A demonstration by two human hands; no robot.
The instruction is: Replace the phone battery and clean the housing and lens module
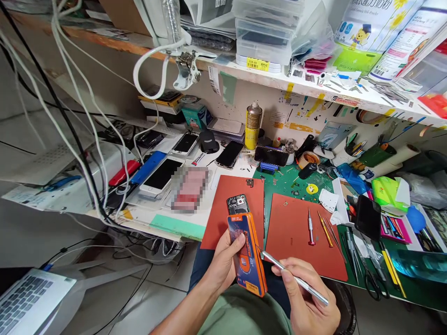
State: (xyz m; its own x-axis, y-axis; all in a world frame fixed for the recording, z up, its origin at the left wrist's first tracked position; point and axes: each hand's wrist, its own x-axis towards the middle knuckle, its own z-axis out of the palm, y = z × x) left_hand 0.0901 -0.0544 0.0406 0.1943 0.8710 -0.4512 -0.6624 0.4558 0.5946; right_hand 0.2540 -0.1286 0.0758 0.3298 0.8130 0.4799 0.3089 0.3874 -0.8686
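Two flat, matte red-brown mats (pixel 293 221) spread across the lower centre of the frame. In front, the left hand (pixel 226 255) wraps thumb and fingers round a tilted, slab-shaped orange-and-blue box (pixel 247 279); were that grip to loosen, the box could slip. Past its top end shows an opened phone (pixel 239 203), its bare circuitry easily scratched. At lower right, the right hand (pixel 309 298) pinches a slim, pointed silver tool (pixel 308 288); pressed too hard, it could skid off the box's edge.

Ahead of my right fingers (pixel 303 269), a silver-and-red metal screwdriver (pixel 310 227) lies on a rust-brown rectangular mat (pixel 284 228), and left of them is the orange-and-blue rectangular block (pixel 254 270).
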